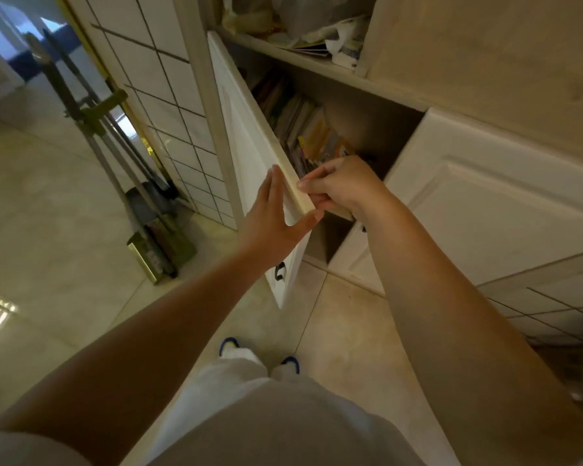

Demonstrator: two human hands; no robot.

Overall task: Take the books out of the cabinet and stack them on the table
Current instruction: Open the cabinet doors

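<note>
A person's left hand [272, 213] lies flat, fingers straight, against the outer face of an open white cabinet door [249, 136], thumb under its edge. The right hand [339, 186] curls its fingers round that same edge from inside. Books [303, 129] stand upright in the cabinet [367, 105] behind the door.

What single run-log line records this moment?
stage: cabinet open | left hand: flat on cabinet door | right hand: curled at door edge | books: shelved
</note>
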